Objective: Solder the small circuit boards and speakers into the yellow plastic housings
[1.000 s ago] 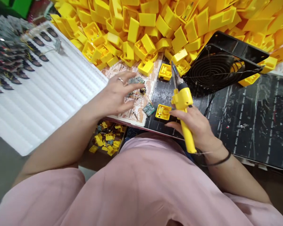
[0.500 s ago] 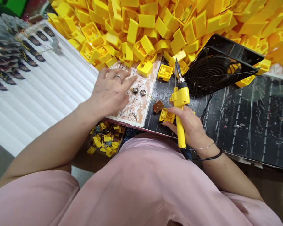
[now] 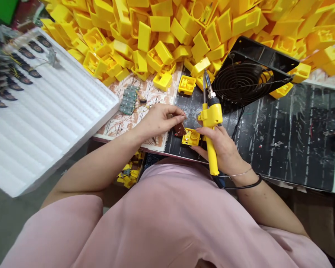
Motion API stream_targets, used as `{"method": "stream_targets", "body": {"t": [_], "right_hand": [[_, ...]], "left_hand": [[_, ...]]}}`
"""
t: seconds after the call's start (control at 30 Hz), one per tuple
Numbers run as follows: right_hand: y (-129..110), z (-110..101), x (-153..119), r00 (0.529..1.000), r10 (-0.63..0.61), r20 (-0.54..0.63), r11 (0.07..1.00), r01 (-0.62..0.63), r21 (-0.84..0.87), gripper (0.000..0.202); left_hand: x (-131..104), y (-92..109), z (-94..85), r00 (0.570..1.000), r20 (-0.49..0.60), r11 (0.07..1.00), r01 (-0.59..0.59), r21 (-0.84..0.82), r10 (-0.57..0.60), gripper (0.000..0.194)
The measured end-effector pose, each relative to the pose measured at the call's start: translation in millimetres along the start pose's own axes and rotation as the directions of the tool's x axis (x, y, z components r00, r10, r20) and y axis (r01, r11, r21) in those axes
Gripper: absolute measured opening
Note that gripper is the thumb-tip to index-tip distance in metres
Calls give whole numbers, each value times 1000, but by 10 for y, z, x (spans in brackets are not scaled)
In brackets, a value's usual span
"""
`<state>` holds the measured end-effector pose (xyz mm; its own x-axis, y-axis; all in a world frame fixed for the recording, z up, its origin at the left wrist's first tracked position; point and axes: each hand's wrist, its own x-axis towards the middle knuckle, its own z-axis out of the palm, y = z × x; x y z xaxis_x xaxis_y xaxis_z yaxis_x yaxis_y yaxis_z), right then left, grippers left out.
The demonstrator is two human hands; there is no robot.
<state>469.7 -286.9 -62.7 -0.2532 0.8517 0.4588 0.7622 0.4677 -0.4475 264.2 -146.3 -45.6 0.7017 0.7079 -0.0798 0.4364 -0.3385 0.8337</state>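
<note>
My right hand [image 3: 223, 147] is wrapped round the yellow handle of a soldering gun [image 3: 212, 115], whose metal tip points up and away. Its thumb and a fingertip also reach to a small open yellow plastic housing [image 3: 191, 137] on the black mat. Just left of that housing, my left hand [image 3: 160, 119] pinches a small brown circuit board [image 3: 179, 128] by its upper edge, and the board stands tilted. A green circuit board [image 3: 129, 99] lies beyond my left wrist, beside a small dark disc [image 3: 143, 101]. My left hand hides part of the bench.
A big heap of yellow housings [image 3: 156, 33] covers the back. A black fan [image 3: 248, 74] with a wire guard stands right of the soldering tip. At left is a white ridged foam tray [image 3: 61, 111] with rows of small speakers [image 3: 25, 80]. One more housing [image 3: 187, 85] sits near the tip.
My left hand has moved right, off the patterned sheet, and taken hold of the brown circuit board, tilting it up. The green board has come into view. My right hand keeps its hold.
</note>
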Motion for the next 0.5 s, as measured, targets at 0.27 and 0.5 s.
{"method": "stream_targets", "body": {"t": [0.27, 0.5], "right_hand": [[-48, 149, 142, 993, -89, -76, 987, 78, -139, 31], [-165, -367, -70, 971, -85, -222, 996, 83, -17, 28]], "left_hand": [[-86, 175, -268, 961, 266, 887, -190, 422, 79, 13], [-180, 208, -130, 960, 258, 778, -245, 579, 110, 20]]}}
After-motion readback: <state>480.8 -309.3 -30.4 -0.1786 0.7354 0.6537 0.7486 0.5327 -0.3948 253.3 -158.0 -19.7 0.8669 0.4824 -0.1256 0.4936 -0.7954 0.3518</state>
